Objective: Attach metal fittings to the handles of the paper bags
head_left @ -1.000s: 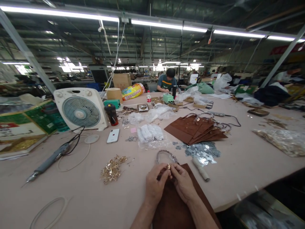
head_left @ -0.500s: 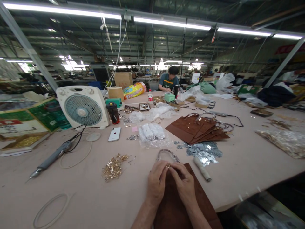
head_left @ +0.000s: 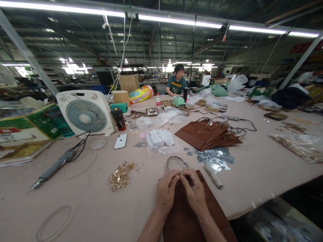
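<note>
Both my hands meet over a brown bag [head_left: 185,213] that lies near the table's front edge. My left hand [head_left: 166,190] and my right hand [head_left: 192,186] pinch a small gold metal fitting [head_left: 178,174] between their fingertips; its exact kind is too small to make out. Just beyond my fingers a looped handle [head_left: 176,158] in clear wrapping arches up from the bag's far edge. To the left of my hands lies a heap of gold metal fittings [head_left: 119,176]. On the right sit a pale rolled piece [head_left: 213,175] and a pile of flat silver metal plates [head_left: 215,158].
More brown bags [head_left: 207,134] are stacked beyond the plates. An electric screwdriver [head_left: 54,168] with a cord lies at left, before a white fan [head_left: 85,114]. A phone [head_left: 120,141], a dark bottle [head_left: 118,118] and plastic wrapping [head_left: 161,139] stand farther back. Across the table sits a person [head_left: 177,82].
My hands stay at the same spot, with the fingertips shifted only slightly around the gold fitting. The person across the table has raised their head. The view has shifted a little.
</note>
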Demonstrator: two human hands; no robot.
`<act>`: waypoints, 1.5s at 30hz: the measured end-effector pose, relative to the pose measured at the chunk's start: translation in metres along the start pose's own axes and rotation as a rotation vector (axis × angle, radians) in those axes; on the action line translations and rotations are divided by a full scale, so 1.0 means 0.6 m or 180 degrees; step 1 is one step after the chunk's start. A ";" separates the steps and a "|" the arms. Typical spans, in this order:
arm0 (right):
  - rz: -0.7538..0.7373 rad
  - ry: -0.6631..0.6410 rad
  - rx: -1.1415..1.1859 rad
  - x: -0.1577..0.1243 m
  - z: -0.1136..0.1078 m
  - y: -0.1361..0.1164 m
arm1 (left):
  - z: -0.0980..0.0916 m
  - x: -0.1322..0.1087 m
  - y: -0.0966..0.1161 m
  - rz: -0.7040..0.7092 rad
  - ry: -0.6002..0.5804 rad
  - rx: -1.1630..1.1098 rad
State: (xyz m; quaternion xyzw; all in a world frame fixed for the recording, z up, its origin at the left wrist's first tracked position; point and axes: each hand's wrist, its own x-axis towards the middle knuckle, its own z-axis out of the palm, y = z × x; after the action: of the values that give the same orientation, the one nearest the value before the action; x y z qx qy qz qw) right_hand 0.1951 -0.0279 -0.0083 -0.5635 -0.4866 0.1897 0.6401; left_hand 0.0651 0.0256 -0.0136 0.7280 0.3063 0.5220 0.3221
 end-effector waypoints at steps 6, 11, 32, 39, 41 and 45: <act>-0.0073 -0.0001 -0.0307 -0.003 -0.003 0.006 | -0.003 0.000 0.006 -0.0588 -0.0230 -0.0382; -0.0240 0.0046 -0.0413 -0.007 -0.002 0.007 | -0.003 -0.002 -0.002 -0.0945 -0.0258 -0.0792; 0.0002 -0.0025 0.0108 0.002 -0.005 -0.004 | -0.008 -0.002 0.001 -0.0882 -0.0216 -0.0790; -0.0130 0.0055 -0.0146 -0.005 -0.005 -0.006 | -0.009 -0.005 0.007 -0.0521 -0.0356 -0.0528; -0.0065 0.0032 -0.0165 -0.004 -0.006 -0.008 | -0.009 -0.006 0.008 -0.0442 -0.0390 -0.0482; 0.0054 -0.0051 -0.0139 -0.002 -0.010 -0.010 | -0.010 -0.006 0.010 -0.0281 -0.0504 -0.0411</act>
State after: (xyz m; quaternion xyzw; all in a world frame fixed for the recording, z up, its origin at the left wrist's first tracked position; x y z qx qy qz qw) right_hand 0.1982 -0.0337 -0.0028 -0.5799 -0.4909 0.1889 0.6222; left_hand 0.0590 0.0203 -0.0095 0.7305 0.2774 0.4668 0.4142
